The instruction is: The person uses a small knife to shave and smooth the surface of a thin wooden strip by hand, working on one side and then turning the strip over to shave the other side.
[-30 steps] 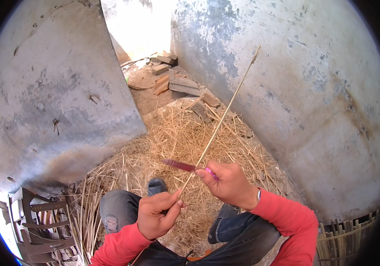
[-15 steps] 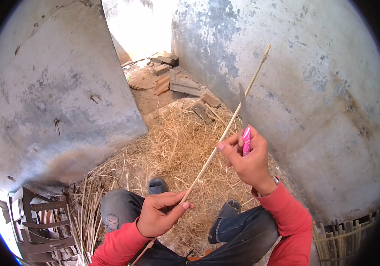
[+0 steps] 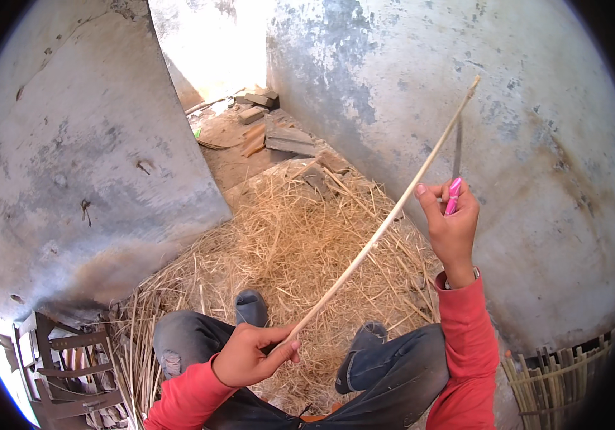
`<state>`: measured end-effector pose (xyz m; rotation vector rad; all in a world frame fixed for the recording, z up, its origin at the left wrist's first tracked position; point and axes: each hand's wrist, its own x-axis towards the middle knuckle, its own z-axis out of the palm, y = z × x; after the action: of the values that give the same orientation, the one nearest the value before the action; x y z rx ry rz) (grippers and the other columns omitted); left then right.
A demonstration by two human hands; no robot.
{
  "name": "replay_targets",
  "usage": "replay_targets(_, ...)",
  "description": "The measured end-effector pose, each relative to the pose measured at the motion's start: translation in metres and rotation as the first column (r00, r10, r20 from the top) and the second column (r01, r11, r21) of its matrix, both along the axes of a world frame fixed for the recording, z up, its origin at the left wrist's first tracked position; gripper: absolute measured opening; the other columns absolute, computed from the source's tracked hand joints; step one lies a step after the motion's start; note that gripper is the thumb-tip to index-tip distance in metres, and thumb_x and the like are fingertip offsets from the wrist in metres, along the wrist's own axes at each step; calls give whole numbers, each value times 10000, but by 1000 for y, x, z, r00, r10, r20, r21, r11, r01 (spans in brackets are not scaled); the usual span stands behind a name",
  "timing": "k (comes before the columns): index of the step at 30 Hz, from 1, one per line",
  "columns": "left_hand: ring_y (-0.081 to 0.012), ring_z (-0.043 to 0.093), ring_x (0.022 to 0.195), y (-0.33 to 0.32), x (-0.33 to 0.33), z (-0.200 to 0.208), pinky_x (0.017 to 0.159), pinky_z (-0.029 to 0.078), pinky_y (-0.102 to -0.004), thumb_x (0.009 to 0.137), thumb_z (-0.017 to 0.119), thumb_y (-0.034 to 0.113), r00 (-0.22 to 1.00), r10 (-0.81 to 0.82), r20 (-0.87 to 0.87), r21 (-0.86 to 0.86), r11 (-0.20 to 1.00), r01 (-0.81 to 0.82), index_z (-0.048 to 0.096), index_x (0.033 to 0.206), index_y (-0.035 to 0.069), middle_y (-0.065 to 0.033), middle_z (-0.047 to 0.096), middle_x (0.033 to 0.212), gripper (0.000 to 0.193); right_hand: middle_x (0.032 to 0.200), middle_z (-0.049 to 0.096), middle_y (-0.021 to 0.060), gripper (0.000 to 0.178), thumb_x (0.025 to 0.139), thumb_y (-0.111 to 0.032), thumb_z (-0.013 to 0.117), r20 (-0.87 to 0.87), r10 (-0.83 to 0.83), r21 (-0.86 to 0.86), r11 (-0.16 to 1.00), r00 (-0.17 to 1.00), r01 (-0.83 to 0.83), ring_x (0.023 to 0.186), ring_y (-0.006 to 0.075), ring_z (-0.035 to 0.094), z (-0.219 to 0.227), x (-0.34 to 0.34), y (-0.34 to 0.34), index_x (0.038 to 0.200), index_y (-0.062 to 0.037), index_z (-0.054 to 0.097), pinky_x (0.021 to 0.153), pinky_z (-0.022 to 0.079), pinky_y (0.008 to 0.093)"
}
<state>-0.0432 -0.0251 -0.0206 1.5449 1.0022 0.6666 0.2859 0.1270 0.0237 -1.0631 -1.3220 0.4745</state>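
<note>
Seated over a heap of straw shavings at the centre of the frame, I pinch the lower end of a long pale bamboo strip in my left hand, low in the picture. The strip slants up toward the upper right. My right hand, raised at right of centre, is clenched around a pink-handled knife, its blade pointing up beside the strip.
</note>
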Motion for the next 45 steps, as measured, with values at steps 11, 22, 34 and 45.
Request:
replay_targets(11, -94, 578, 556, -4, 6, 1, 568, 470, -247, 986, 662, 13, 1000, 11, -5, 243, 970, -9, 668, 1326, -51, -91, 616, 648, 346, 588, 349, 68, 459, 1087, -352, 570, 396, -236, 120, 972, 887, 204, 561, 125, 314, 1, 7, -1, 782, -10, 544, 490, 308, 348)
replay_targets(22, -49, 547, 537, -6, 4, 1, 529, 431, -232, 981, 659, 18, 989, 134, 62, 264, 954, -146, 713, 1255, -56, 1, 556, 590, 288, 571, 552, 137, 355, 1028, -301, 650, 611, 73, 60, 989, 788, -138, 458, 320, 558, -8, -44, -38, 772, -62, 595, 453, 419, 420)
replay_targets(34, -51, 556, 580, -4, -4, 8, 554, 441, -229, 979, 663, -2, 983, 160, 85, 239, 955, -176, 689, 1311, -34, -59, 646, 675, 335, 561, 535, 99, 363, 1037, -273, 646, 551, -17, 173, 980, 834, -94, 444, 251, 544, 12, -68, -34, 752, -57, 579, 437, 405, 396)
replay_targets(45, -68, 575, 539, -5, 0, -2, 552, 446, -230, 940, 695, 7, 974, 213, 71, 385, 895, -224, 714, 1257, -53, -77, 630, 629, 323, 541, 447, 109, 418, 1058, -305, 628, 473, -114, 109, 992, 873, 71, 450, 222, 426, 5, -42, -14, 751, -32, 545, 455, 360, 385)
